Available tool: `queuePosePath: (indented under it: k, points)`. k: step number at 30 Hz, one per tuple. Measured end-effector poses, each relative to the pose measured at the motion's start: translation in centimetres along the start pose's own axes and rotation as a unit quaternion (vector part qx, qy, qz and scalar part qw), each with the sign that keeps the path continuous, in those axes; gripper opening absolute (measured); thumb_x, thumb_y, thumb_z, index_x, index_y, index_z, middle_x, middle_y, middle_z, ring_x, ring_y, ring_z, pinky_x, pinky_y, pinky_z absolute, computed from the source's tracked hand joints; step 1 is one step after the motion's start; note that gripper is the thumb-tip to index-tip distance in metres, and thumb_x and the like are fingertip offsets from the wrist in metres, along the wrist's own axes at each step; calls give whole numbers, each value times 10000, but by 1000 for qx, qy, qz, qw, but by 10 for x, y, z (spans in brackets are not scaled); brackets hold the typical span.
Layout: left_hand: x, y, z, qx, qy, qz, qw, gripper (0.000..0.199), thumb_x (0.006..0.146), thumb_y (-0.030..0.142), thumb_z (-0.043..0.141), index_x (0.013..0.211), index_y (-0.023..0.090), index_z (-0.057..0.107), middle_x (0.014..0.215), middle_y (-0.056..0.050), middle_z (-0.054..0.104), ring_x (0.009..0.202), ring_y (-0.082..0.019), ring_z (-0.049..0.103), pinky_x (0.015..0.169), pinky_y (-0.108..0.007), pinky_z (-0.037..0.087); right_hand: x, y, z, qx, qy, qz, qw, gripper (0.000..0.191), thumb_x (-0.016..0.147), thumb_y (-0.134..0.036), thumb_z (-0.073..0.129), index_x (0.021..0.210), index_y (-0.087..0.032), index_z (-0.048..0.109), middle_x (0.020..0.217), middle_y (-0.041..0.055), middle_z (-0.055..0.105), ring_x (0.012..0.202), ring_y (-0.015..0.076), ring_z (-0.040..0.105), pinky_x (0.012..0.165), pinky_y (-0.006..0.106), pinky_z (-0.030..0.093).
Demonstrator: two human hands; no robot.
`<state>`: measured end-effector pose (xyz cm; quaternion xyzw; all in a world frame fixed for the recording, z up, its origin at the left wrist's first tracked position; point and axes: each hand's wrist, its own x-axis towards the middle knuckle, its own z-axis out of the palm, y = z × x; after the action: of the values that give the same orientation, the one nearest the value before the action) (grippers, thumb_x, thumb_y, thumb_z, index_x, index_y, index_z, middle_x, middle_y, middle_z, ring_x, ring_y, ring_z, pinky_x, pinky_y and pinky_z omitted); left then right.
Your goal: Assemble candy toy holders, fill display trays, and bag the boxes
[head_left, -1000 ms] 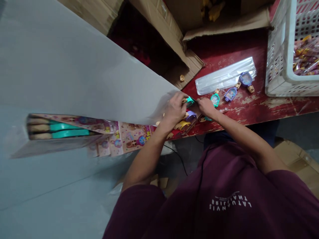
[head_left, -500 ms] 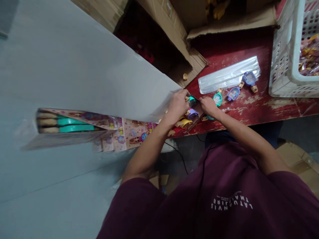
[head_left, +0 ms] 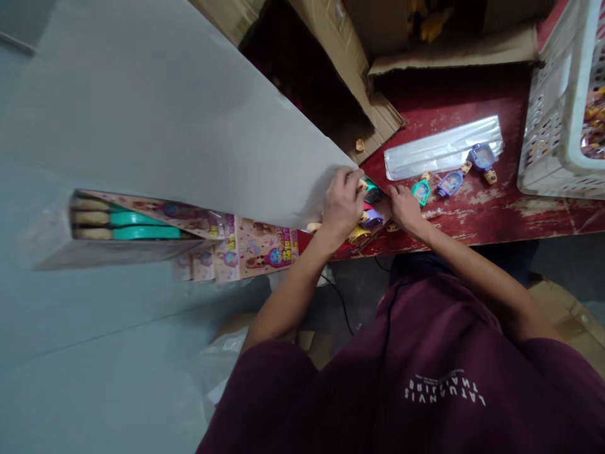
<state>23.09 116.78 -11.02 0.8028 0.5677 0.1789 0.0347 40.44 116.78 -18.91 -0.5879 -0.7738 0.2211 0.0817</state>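
Head view: hands (head_left: 373, 205) on glossy plastic toys (head_left: 367, 217)

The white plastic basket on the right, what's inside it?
The white plastic basket holds a heap of shiny wrapped packets in orange, yellow and pink. Only a corner shows; the frame edge cuts off the rest, and its slotted wall hides what lies lower.

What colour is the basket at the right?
White, an openwork plastic basket; the head view shows it.
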Motion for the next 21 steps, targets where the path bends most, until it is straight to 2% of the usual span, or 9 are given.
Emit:
queuePosePath:
  k: [2,4,5,7,9,11,14,17,21]
  points:
    - [-19,-1,-6,-32,-4,38,999,292,1007,344,536,1238,222,668,1251,-116,681,1190,-280,629,1048,-480,508,-17,-3,-2,22,68,-19,997,531,1023,-181,316,1517,-61,471,1379,216,583,1267,305,514,1084,413,425]
    - [-37,-3,-7,-29,-43,63,997,265,993,379,561,1154,241,720,1161,-100,724,1137,-293,643,1025,-524,493,-29,-1,-10,39,127,-31,991,519,1042,-219,303,1507,-101,501,1390,194,576,1290,291,505,1117,416,414]
    - [-45,-4,-5,-21,-58,66,996,241,983,374,574,1105,245,737,1114,-95,739,1100,-298,649,1002,-539,491,-31,3,-15,38,144,-19,989,509,1049,-233,289,1483,-114,528,1387,189,578,1299,287,509,1124,423,414]
    - [-55,-4,1,-3,-52,53,997,211,984,344,570,1035,242,747,1066,-94,752,1102,-315,641,995,-567,475,-27,16,-27,20,162,42,986,494,1056,-255,272,1426,-115,567,1361,198,591,1294,297,532,1116,452,430]
    - [-59,-4,6,7,-25,37,999,209,999,327,552,1010,241,742,1063,-89,757,1187,-331,611,1049,-595,437,-15,33,-37,-3,144,117,983,470,1056,-308,307,1360,-85,588,1307,229,620,1238,322,581,1068,483,467]
    - [-58,-4,10,4,-10,33,999,195,997,330,565,1004,244,740,1063,-79,760,1236,-333,592,1100,-608,403,-2,48,-42,-13,100,173,980,487,1051,-413,372,1292,-54,595,1216,260,665,1145,346,639,1003,503,502]
    - [-55,-5,10,-12,-17,32,999,185,978,325,585,1001,243,749,1053,-75,763,1191,-318,618,1105,-595,418,15,62,-39,-10,45,213,976,620,1005,-581,467,1269,-32,580,1156,287,701,1084,384,684,966,526,520]
    - [-56,-9,6,-29,-14,30,999,287,977,369,581,1190,240,724,1226,-86,745,1262,-309,603,1151,-576,410,27,66,-32,4,40,237,971,658,947,-578,573,1327,-41,542,1211,288,699,1117,398,686,976,524,521]
    - [-64,-18,0,-7,9,18,1000,482,1001,464,537,1432,252,582,1500,-92,610,1458,-300,486,1272,-572,275,28,68,-31,82,60,260,960,558,908,-531,596,1232,-77,594,1140,227,719,1049,346,690,922,475,543]
